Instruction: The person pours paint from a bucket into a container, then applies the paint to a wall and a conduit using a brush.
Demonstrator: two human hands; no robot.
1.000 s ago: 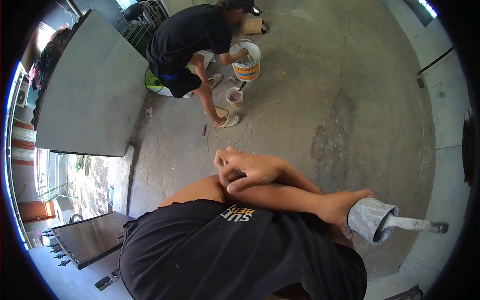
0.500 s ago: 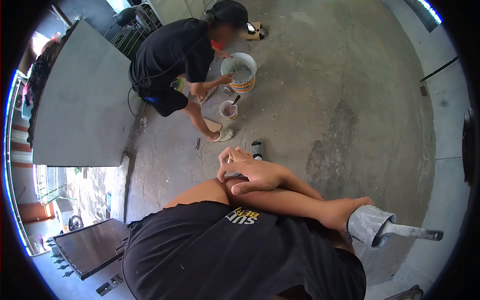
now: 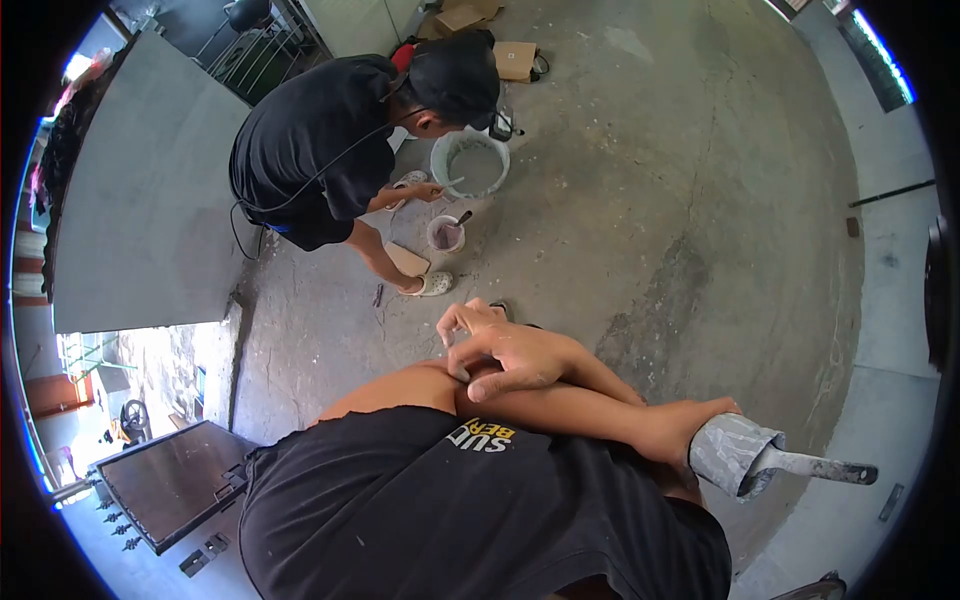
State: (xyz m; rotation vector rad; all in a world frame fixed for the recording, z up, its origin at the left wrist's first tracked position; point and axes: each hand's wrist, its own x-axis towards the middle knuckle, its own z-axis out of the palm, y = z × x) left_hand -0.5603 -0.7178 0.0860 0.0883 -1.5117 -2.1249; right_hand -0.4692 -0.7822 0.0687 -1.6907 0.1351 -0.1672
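My arms are crossed in front of my black shirt (image 3: 400, 500). At the right, my left hand (image 3: 675, 432) is wrapped round a grey-smeared cup (image 3: 730, 455), tilted sideways with its mouth facing right. A flat-handled tool (image 3: 815, 465) with a dark end sticks out of the cup; its working end is hidden inside. My right hand (image 3: 510, 355) rests over my left arm near the elbow, palm down, with its fingers loosely bent and apart, holding nothing.
A co-worker in black (image 3: 320, 140) bends over a large bucket (image 3: 470, 165) of grey mix, one hand on a stick in it. Nearby stand a small tub (image 3: 446, 234) with a dark-handled tool and a cardboard piece (image 3: 408, 260). A grey panel (image 3: 150, 200) stands at left.
The co-worker has bent lower and shifted left, one hand now holding a stick in the bucket. My right hand's fingers have bent a little more; my left hand keeps the cup.
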